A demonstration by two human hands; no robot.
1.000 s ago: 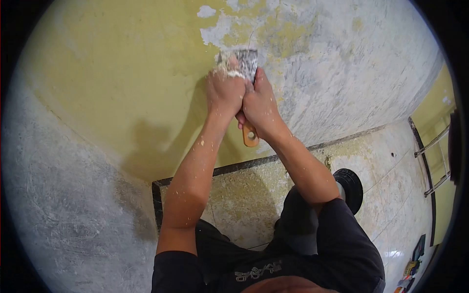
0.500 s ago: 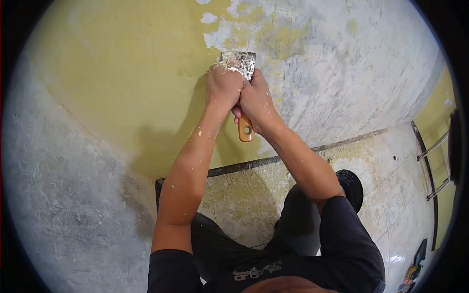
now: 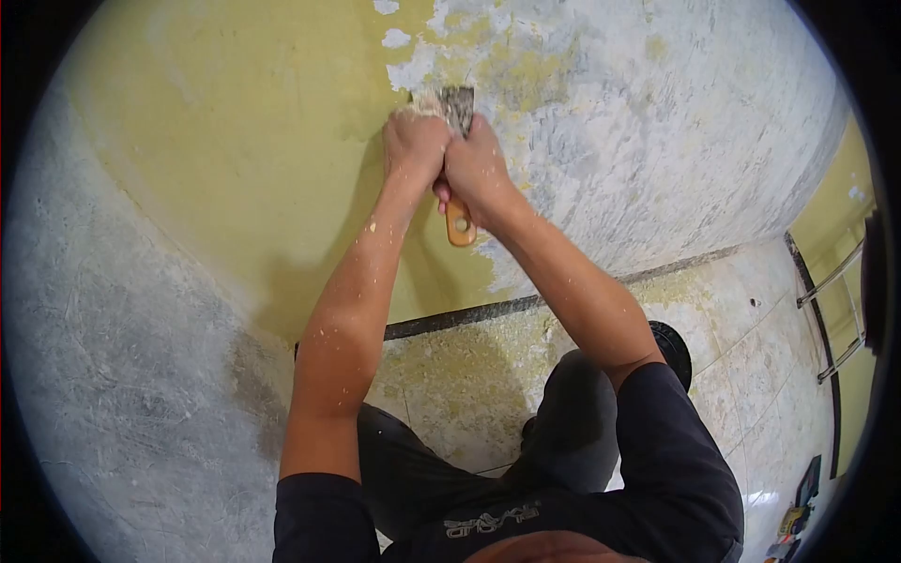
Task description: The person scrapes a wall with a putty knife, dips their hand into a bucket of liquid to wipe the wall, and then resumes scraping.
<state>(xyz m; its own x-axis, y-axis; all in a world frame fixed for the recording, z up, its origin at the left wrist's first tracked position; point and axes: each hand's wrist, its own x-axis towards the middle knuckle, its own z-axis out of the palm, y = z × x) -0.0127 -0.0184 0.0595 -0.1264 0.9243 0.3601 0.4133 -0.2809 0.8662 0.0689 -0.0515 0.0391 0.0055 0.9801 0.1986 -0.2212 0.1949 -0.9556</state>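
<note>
A scraper [image 3: 458,105] with a flake-covered metal blade rests against the wall where yellow paint meets bare grey plaster. Its orange handle [image 3: 460,228] sticks out below my hands. My right hand [image 3: 477,172] is closed around the handle. My left hand [image 3: 416,146] presses in beside it, closed on the scraper's left side near the blade. Pale paint flakes [image 3: 427,103] are heaped over the left knuckles and part of the blade. Small chips speckle both forearms.
Yellow paint [image 3: 235,159] covers the wall on the left, scraped plaster [image 3: 648,159] the right. Paint debris [image 3: 460,375] litters the tiled floor. A round black object [image 3: 672,355] stands by my right elbow. Metal rails [image 3: 833,275] and some tools [image 3: 796,516] are at the far right.
Both hands and the scraper have moved slightly up and left along the wall. The blade now shows less of its face, and more flakes are bunched at its left side.
</note>
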